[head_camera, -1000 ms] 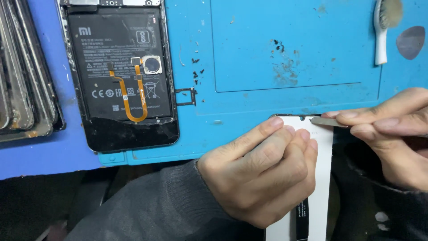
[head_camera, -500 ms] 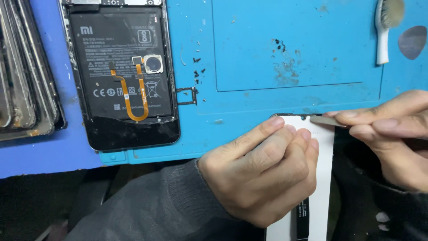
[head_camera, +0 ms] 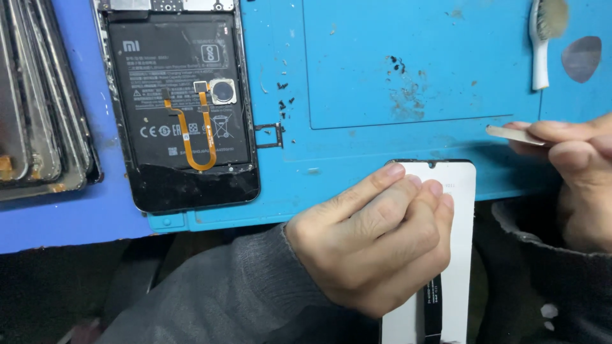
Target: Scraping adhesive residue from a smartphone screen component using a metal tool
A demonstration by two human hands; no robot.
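I see the blue work mat [head_camera: 395, 76] filling most of the upper half of the frame, its surface flecked with dark crumbs near the centre. Next in size is the opened phone [head_camera: 182, 108] at upper left, back cover off, showing its black battery with an orange flex cable [head_camera: 188, 137] looped across it and a round camera module [head_camera: 223, 91] beside the cable's top end. A stack of grey screen panels [head_camera: 35, 108] leans at the far left edge. Low in the centre, my left hand [head_camera: 376, 245] is curled closed, its knuckles and fingers pressing on the white screen panel [head_camera: 456, 255], which lies with its top edge on the lower rim of the mat and runs down out of the frame; a black ribbon cable [head_camera: 434, 306] hangs along its lower part. At the right edge, my right hand [head_camera: 577, 165] pinches a thin flat metal pry tool [head_camera: 513, 134] between thumb and fingers, the blade pointing left, above the mat and just to the upper right of the panel. A white brush [head_camera: 545, 35] lies at upper right, with a grey pick [head_camera: 581, 57] beside it, and a small SIM tray [head_camera: 271, 135] sits just right of the phone
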